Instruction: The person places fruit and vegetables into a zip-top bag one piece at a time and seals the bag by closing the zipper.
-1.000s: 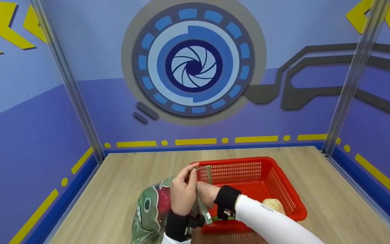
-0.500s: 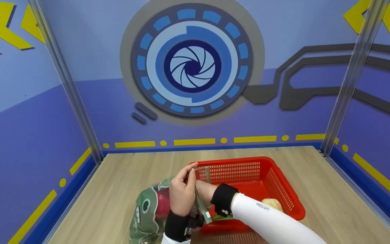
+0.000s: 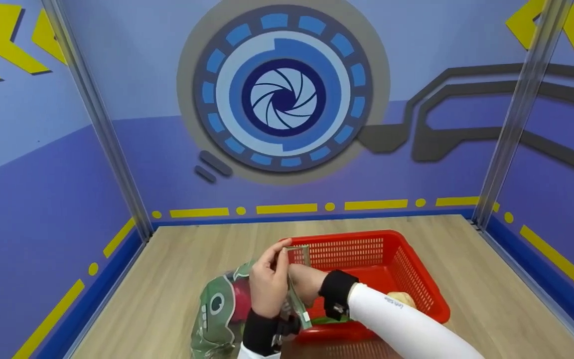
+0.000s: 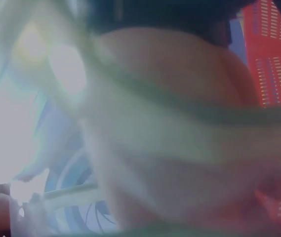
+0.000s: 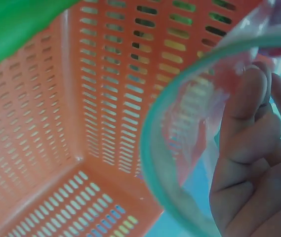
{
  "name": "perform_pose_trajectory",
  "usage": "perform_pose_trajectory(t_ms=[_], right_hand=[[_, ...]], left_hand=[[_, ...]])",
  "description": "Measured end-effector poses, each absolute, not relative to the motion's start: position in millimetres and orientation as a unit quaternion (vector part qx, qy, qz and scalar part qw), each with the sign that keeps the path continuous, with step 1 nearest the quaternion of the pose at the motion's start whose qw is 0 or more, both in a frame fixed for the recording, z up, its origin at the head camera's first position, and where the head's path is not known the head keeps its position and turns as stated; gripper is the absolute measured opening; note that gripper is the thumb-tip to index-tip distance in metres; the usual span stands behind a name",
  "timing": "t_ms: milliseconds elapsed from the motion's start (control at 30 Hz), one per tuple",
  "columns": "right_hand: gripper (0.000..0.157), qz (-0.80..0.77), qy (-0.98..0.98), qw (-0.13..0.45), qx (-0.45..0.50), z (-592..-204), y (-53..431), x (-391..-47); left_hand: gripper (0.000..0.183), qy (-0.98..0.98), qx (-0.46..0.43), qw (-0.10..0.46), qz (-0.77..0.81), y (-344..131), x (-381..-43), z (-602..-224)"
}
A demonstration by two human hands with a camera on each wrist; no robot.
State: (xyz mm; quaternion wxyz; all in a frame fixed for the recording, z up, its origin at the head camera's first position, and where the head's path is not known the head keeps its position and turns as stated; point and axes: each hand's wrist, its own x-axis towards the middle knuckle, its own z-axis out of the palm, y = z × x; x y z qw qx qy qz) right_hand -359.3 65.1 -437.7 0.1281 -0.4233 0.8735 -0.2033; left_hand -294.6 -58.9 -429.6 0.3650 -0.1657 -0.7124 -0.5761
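Observation:
In the head view my left hand (image 3: pixel 269 281) pinches the upper edge of a clear and green zip bag (image 3: pixel 212 304) printed with a cartoon face. A red thing (image 3: pixel 240 299) shows through its side. My right hand (image 3: pixel 307 284) reaches into the bag's mouth, its fingers hidden there. From the right wrist, that hand (image 5: pixel 256 163) shows loosely bent fingers and a bare palm beyond the bag's teal rim (image 5: pixel 152 143), near something reddish. The left wrist view is blurred; bag film crosses in front of the right hand (image 4: pixel 175 74).
A red slotted basket (image 3: pixel 429 284) stands right of the bag, under my right forearm. It holds a pale round thing (image 3: pixel 401 299) and a long green thing (image 3: pixel 329 319). Wooden tabletop (image 3: pixel 486 279) surrounds it, with purple panels (image 3: pixel 137 159) at the back and sides.
My right wrist shifts slightly left, then back to the right over the last half second. The left hand keeps its hold on the bag's edge. The basket stays put.

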Motion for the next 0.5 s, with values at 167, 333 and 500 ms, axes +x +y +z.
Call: perform_pose_trajectory(t_ms=[167,333,500], right_hand=[[0.009,-0.318,0.857,0.166,-0.370,-440.4,72.1,-357.4],[0.012,-0.333,0.853,0.173,-0.362,-439.7,77.6,-353.6],[0.013,-0.343,0.853,0.166,-0.358,-436.9,86.7,-353.6]], left_hand=[[0.020,-0.709,-0.166,0.360,-0.583,-59.4,-292.7,-429.5],[0.020,-0.709,-0.166,0.359,-0.584,-58.0,-293.0,-429.5],[0.020,-0.710,-0.164,0.352,-0.587,-58.1,-292.1,-429.1]])
